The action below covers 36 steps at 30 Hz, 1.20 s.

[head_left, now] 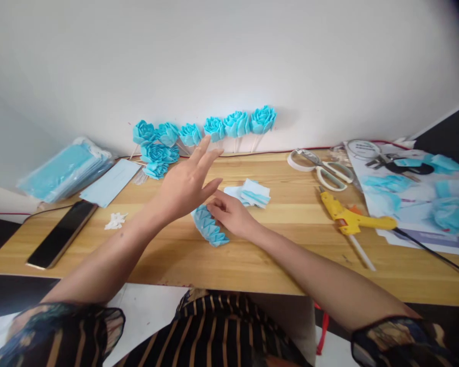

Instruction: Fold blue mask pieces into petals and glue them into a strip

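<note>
Fingers of the left hand [185, 183] spread in midair; those of the right hand [233, 215] pinch a pleated blue strip [210, 230] at the middle of the wooden table [286, 244]. Far back, blue flowers [237, 124] line a white wall [229, 56].

No text is readable (the printed sheet [416, 211] is blurred).

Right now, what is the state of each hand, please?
Left hand: open, fingers extended, nothing visible in it.
Right hand: fingers curled at the folded blue strip; whether it grips cannot be told.
</note>
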Each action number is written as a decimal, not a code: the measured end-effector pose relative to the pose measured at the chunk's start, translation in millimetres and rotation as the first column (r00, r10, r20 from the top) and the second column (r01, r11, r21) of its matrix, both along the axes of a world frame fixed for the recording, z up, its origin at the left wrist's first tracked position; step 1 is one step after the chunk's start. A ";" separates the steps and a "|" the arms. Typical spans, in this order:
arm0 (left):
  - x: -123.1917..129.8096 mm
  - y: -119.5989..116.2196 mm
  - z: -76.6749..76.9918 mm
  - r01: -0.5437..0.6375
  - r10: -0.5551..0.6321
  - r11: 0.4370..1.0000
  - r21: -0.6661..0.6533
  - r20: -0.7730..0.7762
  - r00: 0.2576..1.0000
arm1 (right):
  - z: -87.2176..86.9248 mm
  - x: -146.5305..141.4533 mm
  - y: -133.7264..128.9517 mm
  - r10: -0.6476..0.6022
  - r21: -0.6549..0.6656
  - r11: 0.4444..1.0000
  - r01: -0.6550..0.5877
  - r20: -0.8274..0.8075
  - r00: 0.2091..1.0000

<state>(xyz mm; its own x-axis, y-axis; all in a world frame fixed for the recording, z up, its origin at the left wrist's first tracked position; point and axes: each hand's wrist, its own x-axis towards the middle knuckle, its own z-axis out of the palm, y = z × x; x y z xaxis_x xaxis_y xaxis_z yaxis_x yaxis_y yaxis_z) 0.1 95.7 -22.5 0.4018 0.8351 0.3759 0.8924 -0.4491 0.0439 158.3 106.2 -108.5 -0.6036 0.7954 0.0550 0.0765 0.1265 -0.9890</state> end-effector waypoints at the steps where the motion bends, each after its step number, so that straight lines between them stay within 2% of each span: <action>1: -1.4 1.3 -1.4 -0.013 0.013 1.000 0.003 -0.010 1.000 | 0.3 -0.1 -0.1 0.008 -0.016 1.000 -0.008 -0.011 1.000; 4: -6.8 4.2 -6.3 -0.071 0.071 0.997 0.001 -0.044 0.996 | -0.4 -0.6 0.0 0.008 -0.041 0.999 -0.009 -0.030 1.000; 8: -16.1 6.8 -7.9 -0.144 0.144 0.990 -0.004 -0.009 0.990 | -2.9 -1.5 0.4 0.011 -0.035 0.999 -0.013 -0.050 0.999; 13: -31.9 12.5 -9.9 -0.248 0.250 0.965 -0.081 0.022 0.968 | -2.1 -0.7 0.3 0.011 -0.003 1.000 -0.011 -0.028 1.000; 16: -44.6 15.7 -12.8 -0.287 0.290 0.957 -0.050 0.094 0.952 | -1.1 0.5 0.7 0.007 -0.001 1.000 -0.007 -0.014 1.000; 19: -54.4 18.4 -15.4 -0.295 0.298 0.954 -0.051 0.253 0.920 | 0.5 2.2 2.3 0.003 -0.037 0.999 -0.004 -0.025 1.000; 21: -56.5 20.2 -19.0 -0.232 0.261 0.965 -0.120 0.467 0.845 | 2.5 3.9 4.5 -0.011 -0.064 0.998 0.007 -0.068 0.998; 22: -56.0 21.1 -21.7 -0.170 0.234 0.972 -0.162 0.599 0.766 | 3.7 4.9 6.0 -0.023 -0.075 0.997 0.015 -0.100 0.995; 25: -49.0 22.7 -33.9 0.094 0.207 0.960 -0.265 0.892 0.402 | 8.0 7.8 11.4 -0.071 -0.103 0.993 0.052 -0.196 0.978; 27: -41.9 22.0 -44.6 0.268 0.298 0.899 -0.345 0.933 0.201 | 10.4 9.4 14.8 -0.104 -0.118 0.990 0.077 -0.239 0.965; 28: -38.2 20.9 -50.4 0.344 0.364 0.855 -0.388 0.922 0.135 | 11.3 10.0 16.1 -0.117 -0.123 0.988 0.089 -0.252 0.961; 30: -31.7 17.3 -61.8 0.465 0.475 0.764 -0.447 0.878 0.064 | 12.1 10.8 18.0 -0.139 -0.134 0.985 0.107 -0.265 0.954; 32: -27.1 12.1 -71.6 0.544 0.519 0.703 -0.458 0.853 0.048 | 11.9 11.3 19.1 -0.163 -0.152 0.981 0.125 -0.272 0.949; 34: -24.5 6.2 -78.5 0.593 0.512 0.674 -0.440 0.857 0.053 | 10.9 11.5 19.8 -0.185 -0.166 0.976 0.143 -0.277 0.943; 36: -23.7 0.9 -82.0 0.611 0.490 0.673 -0.417 0.870 0.054 | 9.3 11.3 20.2 -0.199 -0.171 0.973 0.156 -0.271 0.942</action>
